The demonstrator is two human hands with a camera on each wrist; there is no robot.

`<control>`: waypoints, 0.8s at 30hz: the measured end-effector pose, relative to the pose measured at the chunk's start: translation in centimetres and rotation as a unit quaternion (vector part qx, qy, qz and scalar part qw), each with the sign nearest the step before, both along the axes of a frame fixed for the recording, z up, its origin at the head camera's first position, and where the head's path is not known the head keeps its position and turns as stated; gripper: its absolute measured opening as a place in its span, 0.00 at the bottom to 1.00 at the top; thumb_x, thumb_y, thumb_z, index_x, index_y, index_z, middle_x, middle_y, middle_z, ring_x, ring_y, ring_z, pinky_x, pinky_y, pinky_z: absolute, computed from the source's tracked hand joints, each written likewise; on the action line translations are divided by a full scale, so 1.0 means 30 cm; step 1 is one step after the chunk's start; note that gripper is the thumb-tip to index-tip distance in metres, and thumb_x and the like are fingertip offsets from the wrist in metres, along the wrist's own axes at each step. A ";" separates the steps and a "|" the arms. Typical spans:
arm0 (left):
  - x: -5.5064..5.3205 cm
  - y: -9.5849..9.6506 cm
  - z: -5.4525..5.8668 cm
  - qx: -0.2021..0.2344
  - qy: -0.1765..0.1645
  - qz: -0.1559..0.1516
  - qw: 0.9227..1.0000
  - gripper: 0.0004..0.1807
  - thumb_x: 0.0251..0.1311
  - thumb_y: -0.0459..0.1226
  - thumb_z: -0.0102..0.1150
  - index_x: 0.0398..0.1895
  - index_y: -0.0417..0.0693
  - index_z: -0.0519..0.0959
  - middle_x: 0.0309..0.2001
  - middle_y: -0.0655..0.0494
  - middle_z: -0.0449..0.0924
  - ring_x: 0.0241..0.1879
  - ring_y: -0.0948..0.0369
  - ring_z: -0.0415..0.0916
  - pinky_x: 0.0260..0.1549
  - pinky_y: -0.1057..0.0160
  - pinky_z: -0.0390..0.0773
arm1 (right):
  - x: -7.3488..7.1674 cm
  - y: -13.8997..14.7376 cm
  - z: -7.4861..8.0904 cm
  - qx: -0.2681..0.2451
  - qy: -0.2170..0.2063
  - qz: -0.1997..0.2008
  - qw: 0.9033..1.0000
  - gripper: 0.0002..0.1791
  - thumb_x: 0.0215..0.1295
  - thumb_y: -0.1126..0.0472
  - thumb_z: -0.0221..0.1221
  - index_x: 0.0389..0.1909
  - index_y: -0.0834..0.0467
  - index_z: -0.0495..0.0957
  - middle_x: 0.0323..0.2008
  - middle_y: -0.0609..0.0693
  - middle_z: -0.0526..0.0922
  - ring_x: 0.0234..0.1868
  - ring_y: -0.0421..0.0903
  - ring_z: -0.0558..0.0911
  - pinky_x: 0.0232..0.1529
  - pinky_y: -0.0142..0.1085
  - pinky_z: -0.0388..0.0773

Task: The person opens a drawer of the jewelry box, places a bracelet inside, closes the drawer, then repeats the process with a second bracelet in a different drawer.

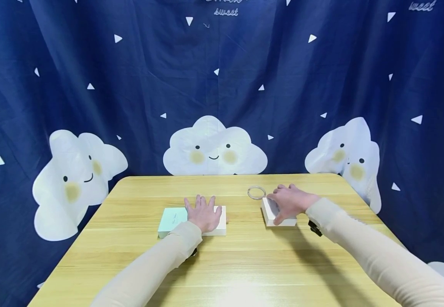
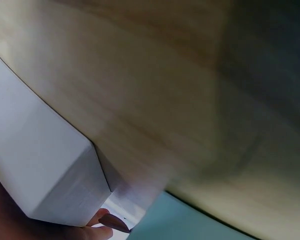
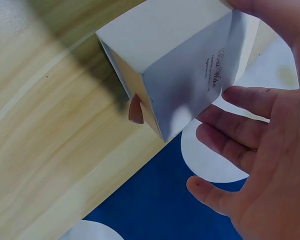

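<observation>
My left hand point(image 1: 205, 216) lies across a white box point(image 1: 219, 230), its fingers spread forward. A mint-green box point(image 1: 169, 219) with dark script on its lid sits against the left side of that hand. In the left wrist view, fingertips point(image 2: 99, 232) show at the end of the white box point(image 2: 40, 145), near a small brown tab point(image 2: 114, 221). My right hand point(image 1: 290, 201) grips another white box point(image 1: 279, 222), thumb on the near side and fingers toward the far side. The right wrist view shows script on this box point(image 3: 190, 85) and a brown tab point(image 3: 135, 110) at its end.
A thin silvery ring point(image 1: 256, 198) lies on the wooden table point(image 1: 237, 264), just left of and behind the right-hand box. Beyond the table's far edge hangs a dark blue curtain point(image 1: 191, 85) with white clouds and triangles.
</observation>
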State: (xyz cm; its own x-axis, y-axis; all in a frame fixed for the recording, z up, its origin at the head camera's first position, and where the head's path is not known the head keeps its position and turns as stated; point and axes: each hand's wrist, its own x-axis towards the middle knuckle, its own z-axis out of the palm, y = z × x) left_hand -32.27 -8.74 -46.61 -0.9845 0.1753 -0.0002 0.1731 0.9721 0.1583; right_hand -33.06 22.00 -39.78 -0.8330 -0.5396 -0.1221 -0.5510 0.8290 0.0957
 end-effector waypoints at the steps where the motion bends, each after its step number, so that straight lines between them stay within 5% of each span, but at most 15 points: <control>1: 0.000 0.000 -0.001 0.000 0.000 0.000 1.000 0.35 0.75 0.58 0.26 0.79 0.54 0.59 0.76 0.38 0.58 0.79 0.41 0.47 0.69 0.25 0.34 | 0.001 -0.004 -0.001 -0.001 -0.003 -0.002 1.000 0.45 0.38 0.35 0.75 0.60 0.52 0.78 0.40 0.44 0.80 0.45 0.45 0.71 0.45 0.50 0.69; 13: -0.018 0.002 -0.009 0.004 -0.010 0.004 1.000 0.35 0.76 0.59 0.25 0.80 0.55 0.57 0.77 0.38 0.56 0.79 0.42 0.44 0.68 0.25 0.30 | -0.004 -0.035 -0.010 0.010 -0.002 0.003 1.000 0.52 0.39 0.33 0.74 0.67 0.52 0.74 0.40 0.44 0.80 0.48 0.46 0.72 0.48 0.52 0.70; 24: -0.020 0.003 -0.012 0.004 -0.013 0.005 1.000 0.35 0.76 0.59 0.26 0.80 0.55 0.57 0.77 0.38 0.56 0.79 0.42 0.44 0.68 0.25 0.30 | -0.005 -0.049 -0.033 0.017 -0.003 0.012 1.000 0.46 0.39 0.31 0.74 0.59 0.51 0.78 0.38 0.42 0.79 0.46 0.46 0.72 0.47 0.51 0.70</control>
